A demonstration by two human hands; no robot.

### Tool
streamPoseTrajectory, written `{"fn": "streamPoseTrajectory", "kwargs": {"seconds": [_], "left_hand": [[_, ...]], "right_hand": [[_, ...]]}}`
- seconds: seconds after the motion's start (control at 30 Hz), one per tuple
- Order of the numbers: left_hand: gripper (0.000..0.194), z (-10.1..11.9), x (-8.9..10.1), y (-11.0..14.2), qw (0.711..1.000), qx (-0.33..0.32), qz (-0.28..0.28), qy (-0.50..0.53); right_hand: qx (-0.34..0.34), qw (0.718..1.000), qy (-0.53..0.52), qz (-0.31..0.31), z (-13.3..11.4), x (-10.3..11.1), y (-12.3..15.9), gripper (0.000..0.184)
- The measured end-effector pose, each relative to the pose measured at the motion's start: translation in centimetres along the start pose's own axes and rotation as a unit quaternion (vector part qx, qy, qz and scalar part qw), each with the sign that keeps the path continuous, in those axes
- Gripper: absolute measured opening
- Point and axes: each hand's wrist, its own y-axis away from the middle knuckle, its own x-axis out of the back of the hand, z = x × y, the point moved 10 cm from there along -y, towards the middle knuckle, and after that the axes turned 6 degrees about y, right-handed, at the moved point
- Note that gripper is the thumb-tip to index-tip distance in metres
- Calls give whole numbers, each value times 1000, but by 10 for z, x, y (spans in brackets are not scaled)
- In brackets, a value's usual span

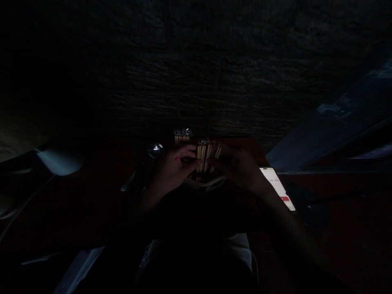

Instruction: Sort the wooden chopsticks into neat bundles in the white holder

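It is very dark here. Several thin, pale wooden-looking sticks (204, 153) stand nearly upright between my two hands, with shiny clear wrapping at their tops. My left hand (173, 169) is closed on their left side, its thumb pressed against them; a small red mark shows on its back. On the right side, my right hand (239, 165) is closed too, thumb and fingers against the sticks. Just below, a curved pale rim (204, 184) catches some light; what it belongs to is lost in shadow. Behind my left hand stands another wrapped bundle of similar sticks (182, 136).
A lit phone (278, 188) lies by my right forearm. Left of my left hand is a shiny round object (155, 150). The dark reddish table (101, 188) meets a rough brick wall (196, 77). A white lamp-like shape (59, 161) with a cord stands far left.
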Motion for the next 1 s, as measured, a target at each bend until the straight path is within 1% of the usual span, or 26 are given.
{"fn": "streamPoseTrajectory", "kwargs": {"seconds": [0.1,0.27,0.4,0.53,0.63,0.73,0.83,0.9,1.0], "left_hand": [[25,1,-1,0,1000,1,0,-3],[17,5,-2,-1,1000,-16,-5,-15],[21,3,0,0,1000,-3,1,-26],[19,4,-1,0,1000,-5,-2,-23],[21,3,0,1,1000,-2,4,-19],[24,2,1,1,1000,5,5,-14],[26,2,0,1,1000,17,2,4],[26,3,1,1,1000,20,10,6],[33,4,2,1,999,22,25,8]], "right_hand": [[7,1000,-1,4,-2,1,0,27],[15,1000,9,13,-5,0,1,31],[6,1000,13,18,-3,0,3,30],[11,999,24,24,-2,1,4,22],[3,999,31,24,-2,3,4,25],[3,1000,8,24,-2,5,4,23],[-1,1000,-22,8,-1,5,7,25],[-8,1000,-29,-7,1,4,10,26],[7,999,-46,-16,0,4,15,24]]}}
